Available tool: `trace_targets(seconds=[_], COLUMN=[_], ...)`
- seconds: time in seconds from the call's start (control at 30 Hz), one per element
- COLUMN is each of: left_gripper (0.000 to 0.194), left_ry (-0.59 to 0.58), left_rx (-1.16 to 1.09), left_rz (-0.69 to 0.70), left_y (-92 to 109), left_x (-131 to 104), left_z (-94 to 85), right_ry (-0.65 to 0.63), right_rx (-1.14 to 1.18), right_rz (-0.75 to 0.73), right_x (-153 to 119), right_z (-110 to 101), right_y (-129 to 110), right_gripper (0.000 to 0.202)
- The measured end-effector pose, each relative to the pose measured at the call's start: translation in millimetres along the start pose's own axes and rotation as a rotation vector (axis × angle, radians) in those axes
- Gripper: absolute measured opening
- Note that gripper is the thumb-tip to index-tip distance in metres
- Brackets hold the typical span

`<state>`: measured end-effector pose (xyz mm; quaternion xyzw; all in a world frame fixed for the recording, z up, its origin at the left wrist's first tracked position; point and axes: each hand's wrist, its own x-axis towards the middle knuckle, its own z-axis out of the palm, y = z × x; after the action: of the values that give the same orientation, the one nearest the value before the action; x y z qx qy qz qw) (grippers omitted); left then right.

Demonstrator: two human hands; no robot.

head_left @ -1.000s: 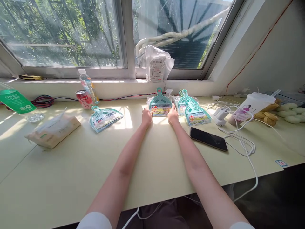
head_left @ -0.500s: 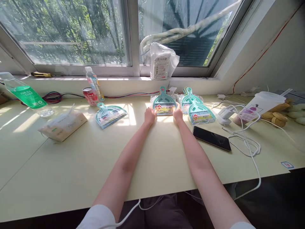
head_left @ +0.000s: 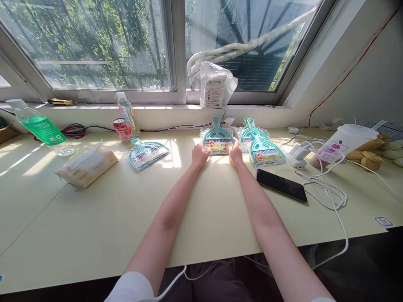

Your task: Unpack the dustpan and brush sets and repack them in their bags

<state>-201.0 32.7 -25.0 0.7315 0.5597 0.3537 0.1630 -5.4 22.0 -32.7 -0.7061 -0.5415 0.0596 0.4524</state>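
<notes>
Left hand (head_left: pixel 200 155) clamped on the left edge, right hand (head_left: pixel 235 153) clamped on the right, and squarely between them sits the wrapped teal dustpan set (head_left: pixel 218 136), near the far edge of the desk (head_left: pixel 214 209)!

Strong daylight through the far window (head_left: pixel 103 50), falling off to dimness along the right wall (head_left: pixel 371 79).

Sun throws hard-edged, washed-out patches across the far left and middle of the pale tabletop (head_left: pixel 122 214), and glints catch on the plastic-wrapped dustpan-and-brush set (head_left: pixel 218 134) in the far middle; shade beneath the near edge sinks almost to black. Haze and streaks veil the foliage outside. The wide lens splays the window frame (head_left: pixel 178 63) and slants the green-labelled bottle (head_left: pixel 44 130) at far left; small label print is soft.
</notes>
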Motion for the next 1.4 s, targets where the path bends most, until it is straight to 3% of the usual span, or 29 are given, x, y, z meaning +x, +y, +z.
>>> trace_targets(seconds=[0.33,0.47,0.57,0.63,0.77,0.83,1.0,1.13,1.2,1.3,1.37,1.4], left_gripper=[0.056,0.054,0.052,0.051,0.054,0.055,0.053,0.058,0.061,0.050,0.040,0.035], left_ry=[-0.032,-0.046,-0.047,-0.046,-0.040,-0.038,-0.044,-0.027,0.050,0.290,0.412,0.416], left_rx=[0.068,0.129,0.161,0.173,0.215,0.233,0.237,0.187,0.130,-0.028,-0.149,-0.197], left_rz=[-0.028,-0.032,-0.029,-0.027,-0.014,-0.009,-0.016,-0.042,-0.053,-0.015,0.062,0.132], left_y=[4,6,7,7,7,7,7,11,17,29,38,41], left_x=[-2,-3,-4,-4,-5,-4,-4,-10,-15,-26,-38,-48], left_z=[-3.0,-5.3,-6.3,-6.3,-5.5,-5.3,-5.9,-6.9,-11.2,-31.1,-57.3,-74.7], right_ry=[0.016,0.091,0.182,0.128,-0.190,-0.222,-0.145,-0.171,-0.175,-0.185,-0.192,-0.195], right_rx=[-0.028,-0.092,-0.287,-0.430,-0.533,-0.491,-0.432,-0.409,-0.401,-0.402,-0.406,-0.405], right_rz=[-0.049,-0.162,-0.300,-0.443,-0.671,-0.638,-0.407,-0.414,-0.405,-0.391,-0.383,-0.382], right_x=[1,-4,-13,-20,-32,-36,-47,-58,-60,-60,-60,-60], right_z=[4,2,-3,-4,1,5,5,2,1,1,1,1], right_y=[6,2,-12,-25,-45,-46,-36,-32,-33,-35,-36,-36], right_gripper=[0.061,0.065,0.060,0.050,0.034,0.030,0.037,0.047,0.049,0.051,0.052,0.052])
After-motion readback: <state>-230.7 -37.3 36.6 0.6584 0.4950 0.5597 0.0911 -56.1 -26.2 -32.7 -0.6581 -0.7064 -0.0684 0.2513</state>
